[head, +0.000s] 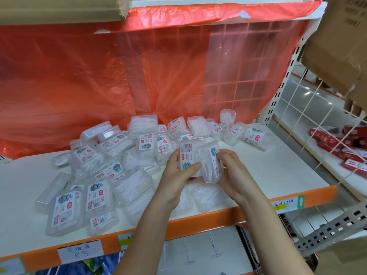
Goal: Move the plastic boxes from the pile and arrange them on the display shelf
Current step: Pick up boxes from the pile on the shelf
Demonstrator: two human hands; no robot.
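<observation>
Two plastic boxes are held above the display shelf [278,171], near the middle of the view. The left box [188,156] is pinched by the left hand [179,175], with the thumb laid across its label; the right box [211,165] is gripped by the right hand [231,173], whose fingers are curled round its far side. The two boxes appear to be touching along one long edge, though the clear plastic makes that hard to confirm.

The pile [111,165] is spread from nine o'clock round to twelve o'clock of the hands, with loose boxes reaching the orange front lip [198,221] at seven o'clock. Two more boxes lie directly under the hands.

Slippage is the main risk: the smooth cases are held at an angle to one another, so a box could be squeezed out of the grip and dropped onto the pile or over the lip. Leaning boxes at the pile's edge could also be toppled by a passing wrist.

Open shelf is left from two to four o'clock, bounded by the wire grid divider [309,124] at three o'clock and the red plastic sheet [99,76] at twelve.
</observation>
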